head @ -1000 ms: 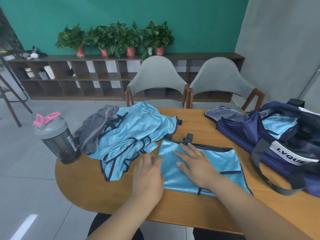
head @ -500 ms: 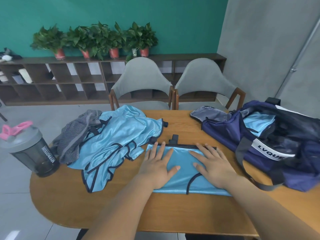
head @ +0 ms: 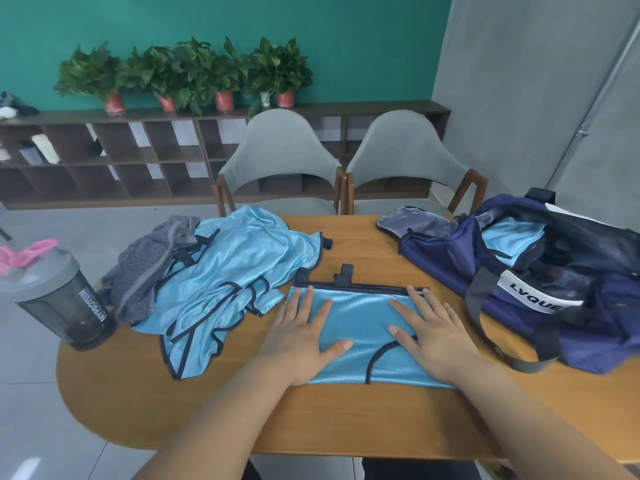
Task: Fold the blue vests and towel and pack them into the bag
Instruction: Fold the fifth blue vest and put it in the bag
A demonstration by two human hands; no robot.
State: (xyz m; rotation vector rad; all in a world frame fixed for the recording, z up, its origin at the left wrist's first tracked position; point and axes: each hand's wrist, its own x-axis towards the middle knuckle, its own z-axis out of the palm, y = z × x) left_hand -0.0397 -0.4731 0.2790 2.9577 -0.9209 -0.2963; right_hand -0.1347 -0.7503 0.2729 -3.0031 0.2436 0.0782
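On table (head: 138,393) | left hand (head: 301,341), right hand (head: 433,337) flat on folded vest (head: 360,317) | loose vests (head: 235,271), towel (head: 145,271), shaker (head: 59,303) left | bag (head: 450,258) right

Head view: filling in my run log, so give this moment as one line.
step: pressing folded vest | left hand: flat on vest | right hand: flat on vest | bag: open | other vests: unfolded
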